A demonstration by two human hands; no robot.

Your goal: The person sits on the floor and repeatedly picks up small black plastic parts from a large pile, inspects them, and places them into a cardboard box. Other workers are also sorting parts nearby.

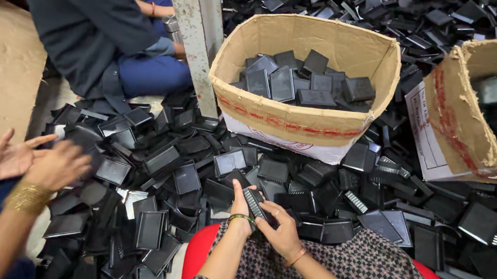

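Floor's basically buried in a heap of black plastic parts (160,161), flat squarish trays and lids, matte with raised rims, all jumbled. Straight ahead sits a worn cardboard box (300,117) with red tape, partly filled with the same pieces, and a second torn box (465,125) off to the right. A scuffed metal post (195,35) stands by the first box. Someone else's hands (30,163) blur over the pile on my left. In my lap, my left hand (241,209) and right hand (282,229) both pinch a small ribbed black piece (254,203), fingers clamped around it.
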